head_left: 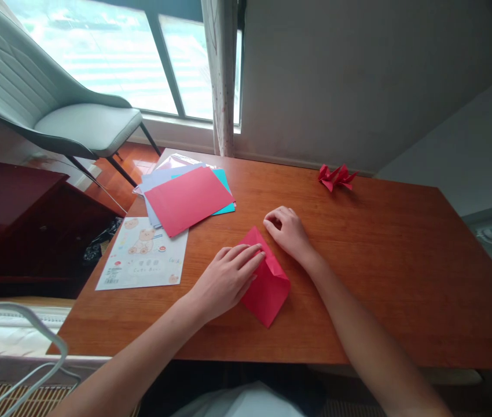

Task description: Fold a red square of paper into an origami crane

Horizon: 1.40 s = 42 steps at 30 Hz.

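A folded piece of red paper [269, 295] lies on the wooden table in front of me, its top corner pointing away and a raised crease along its right side. My left hand [231, 275] rests over its left part, fingers stretched out and pressing down on it. Just beyond the paper's upper right edge, my right hand [288, 230] sits on the table with its fingers curled and the thumb close to the fingertips. I cannot see anything between those fingers. The left hand hides part of the paper.
Sheets of coloured paper, a red sheet [191, 200] on top, lie at the table's [385, 278] far left. A white sheet with a bear drawing [142, 258] is nearer. Folded red paper figures [336, 177] stand at the back. A grey chair [90, 124] is beyond the left edge.
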Tool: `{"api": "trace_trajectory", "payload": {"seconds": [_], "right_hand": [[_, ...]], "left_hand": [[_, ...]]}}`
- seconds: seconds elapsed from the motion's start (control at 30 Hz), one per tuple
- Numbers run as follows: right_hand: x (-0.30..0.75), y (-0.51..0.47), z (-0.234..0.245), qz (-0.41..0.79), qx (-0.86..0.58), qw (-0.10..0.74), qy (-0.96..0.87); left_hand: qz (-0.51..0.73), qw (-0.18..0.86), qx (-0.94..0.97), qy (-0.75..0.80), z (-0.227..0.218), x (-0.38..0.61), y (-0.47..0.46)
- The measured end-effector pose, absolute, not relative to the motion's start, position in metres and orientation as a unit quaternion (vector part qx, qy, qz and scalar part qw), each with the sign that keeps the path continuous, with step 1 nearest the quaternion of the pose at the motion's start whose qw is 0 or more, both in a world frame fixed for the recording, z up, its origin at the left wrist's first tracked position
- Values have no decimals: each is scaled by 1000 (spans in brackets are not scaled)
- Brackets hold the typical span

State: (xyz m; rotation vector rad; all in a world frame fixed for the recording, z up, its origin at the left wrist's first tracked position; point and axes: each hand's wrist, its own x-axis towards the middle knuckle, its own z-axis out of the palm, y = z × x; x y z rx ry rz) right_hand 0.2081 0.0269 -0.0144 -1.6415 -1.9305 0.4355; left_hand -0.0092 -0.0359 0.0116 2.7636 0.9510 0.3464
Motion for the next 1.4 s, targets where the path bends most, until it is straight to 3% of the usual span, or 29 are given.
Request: {"api": "trace_trajectory", "payload": {"seconds": [0.17, 0.43, 0.67, 0.87, 1.4], "right_hand": [[216, 6, -11, 160, -605, 289, -725], [217, -43, 18, 308, -558, 344, -689], [204, -73, -2, 129, -513, 261, -808], [206, -72, -17, 9, -469, 246, -848], [208, -72, -17, -35, -442, 241, -863]], "left_hand": [[154, 107, 918, 351, 6, -14, -31], [117, 96, 921, 358, 10, -12, -30], [79, 38, 946, 312, 14, -9, -13], [18, -37, 952, 305, 18, -3, 2], [-5, -38, 951, 306, 19, -1, 4]]}}
